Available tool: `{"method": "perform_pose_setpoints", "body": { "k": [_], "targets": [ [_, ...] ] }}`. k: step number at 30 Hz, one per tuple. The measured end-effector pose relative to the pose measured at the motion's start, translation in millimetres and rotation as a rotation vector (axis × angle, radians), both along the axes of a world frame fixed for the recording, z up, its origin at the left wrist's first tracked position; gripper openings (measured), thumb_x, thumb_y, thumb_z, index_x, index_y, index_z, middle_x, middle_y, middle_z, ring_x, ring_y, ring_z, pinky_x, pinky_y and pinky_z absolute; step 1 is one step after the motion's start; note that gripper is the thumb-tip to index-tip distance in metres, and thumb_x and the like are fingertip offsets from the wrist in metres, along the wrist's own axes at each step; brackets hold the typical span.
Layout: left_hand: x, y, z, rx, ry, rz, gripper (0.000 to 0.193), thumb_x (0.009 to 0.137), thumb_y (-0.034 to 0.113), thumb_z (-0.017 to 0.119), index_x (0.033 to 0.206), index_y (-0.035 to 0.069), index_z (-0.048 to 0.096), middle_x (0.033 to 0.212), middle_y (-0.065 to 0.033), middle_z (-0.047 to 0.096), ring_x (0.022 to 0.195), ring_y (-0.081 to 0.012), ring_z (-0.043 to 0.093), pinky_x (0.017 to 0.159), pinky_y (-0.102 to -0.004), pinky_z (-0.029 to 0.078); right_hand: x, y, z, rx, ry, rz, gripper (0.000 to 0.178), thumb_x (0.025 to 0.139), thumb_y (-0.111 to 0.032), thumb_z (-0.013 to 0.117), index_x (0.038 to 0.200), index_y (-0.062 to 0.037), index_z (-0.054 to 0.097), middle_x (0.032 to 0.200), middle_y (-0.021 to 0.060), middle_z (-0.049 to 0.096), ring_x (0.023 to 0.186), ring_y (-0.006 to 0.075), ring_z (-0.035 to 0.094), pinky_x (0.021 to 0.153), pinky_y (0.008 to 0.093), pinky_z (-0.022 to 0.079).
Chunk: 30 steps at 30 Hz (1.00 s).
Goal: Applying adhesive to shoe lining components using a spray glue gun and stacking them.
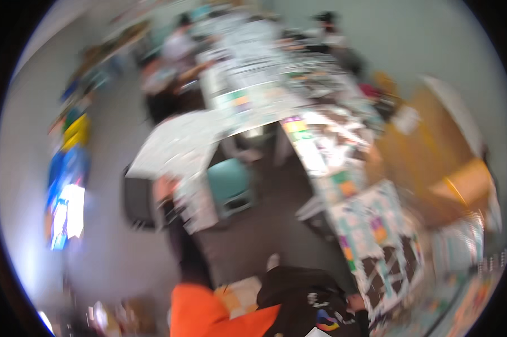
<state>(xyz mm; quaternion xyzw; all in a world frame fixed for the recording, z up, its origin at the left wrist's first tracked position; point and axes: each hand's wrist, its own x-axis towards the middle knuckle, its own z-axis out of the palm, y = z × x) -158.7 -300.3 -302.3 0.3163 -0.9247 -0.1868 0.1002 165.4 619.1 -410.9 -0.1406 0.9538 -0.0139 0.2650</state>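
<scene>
The whole picture is smeared by motion. My left hand (166, 188) is stretched forward at the end of a dark sleeve, over the near-left edge of a white-covered table (177, 143). It is close to the grey back of a chair (139, 199); whether it touches the chair or the table is unclear, and its fingers are blurred. Low at the right, my right hand (356, 303) is beside my dark top, near the edge of a long table (335, 216) strewn with colourful printed sheets (380, 224). Its fingers cannot be made out.
A teal stool (229, 181) stands between the tables. Large brown cardboard boxes (428, 146) crowd the right side. Two people (177, 53) (338, 42) sit by the far table, which is covered in papers (248, 48). Yellow and blue items (75, 132) line the left wall.
</scene>
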Motion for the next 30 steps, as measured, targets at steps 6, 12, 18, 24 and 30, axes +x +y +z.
{"method": "perform_pose_setpoints", "body": {
  "k": [6,12,18,24,30],
  "targets": [
    [20.5,-64.3,-39.1,1.037,0.463,-0.427,0.036,0.097,0.027,0.057,0.118,-0.001,0.065,0.107,-0.0142,0.07,0.092,-0.0238,0.069,0.078,-0.0358,0.056,-68.0,-94.6,67.0,-0.307,-0.356,-0.749,0.035,0.092,-0.031,0.048,0.085,-0.0055,0.071,0.07,0.0068,0.071,0.069,0.0191,0.071,0.07,0.0368,0.055],
    [25.7,16.5,-53.4,0.437,0.319,-0.409,0.04,0.094,0.036,0.06,0.119,0.005,0.065,0.113,-0.0197,0.066,0.091,-0.0304,0.067,0.075,-0.0469,0.052,-132.8,-86.3,196.4,-0.728,0.02,-0.858,0.031,0.1,-0.031,0.052,0.103,-0.0035,0.067,0.078,0.0058,0.07,0.07,0.0165,0.069,0.065,0.0331,0.054],
    [111.9,89.6,-51.4,-0.187,0.211,-0.163,0.045,0.091,0.046,0.063,0.12,0.01,0.066,0.118,-0.0252,0.062,0.09,-0.0371,0.065,0.072,-0.058,0.049,-263.7,-57.7,356.9,-1.267,0.533,-0.955,0.028,0.102,-0.028,0.054,0.111,-0.0033,0.064,0.091,0.0076,0.07,0.079,0.0159,0.068,0.065,0.0299,0.055],
    [164.9,161.0,-14.5,-0.515,0.301,-0.008,0.037,0.094,0.042,0.061,0.107,0.008,0.065,0.11,-0.0303,0.059,0.084,-0.0453,0.06,0.071,-0.0615,0.047,-405.1,-3.4,442.1,-1.923,0.559,-0.898,0.038,0.096,-0.03,0.061,0.121,-0.0025,0.053,0.105,0.019,0.066,0.092,0.0284,0.068,0.081,0.0382,0.056],
    [166.2,203.7,-6.2,-0.408,0.163,-0.232,0.028,0.094,0.027,0.06,0.107,0.002,0.061,0.111,-0.0322,0.055,0.093,-0.0476,0.056,0.081,-0.0564,0.045,-488.0,21.5,462.7,-2.197,0.544,-0.913,0.056,0.095,-0.026,0.063,0.136,0.0027,0.04,0.13,0.0349,0.046,0.114,0.0411,0.057,0.102,0.0474,0.05]
  ]
}}
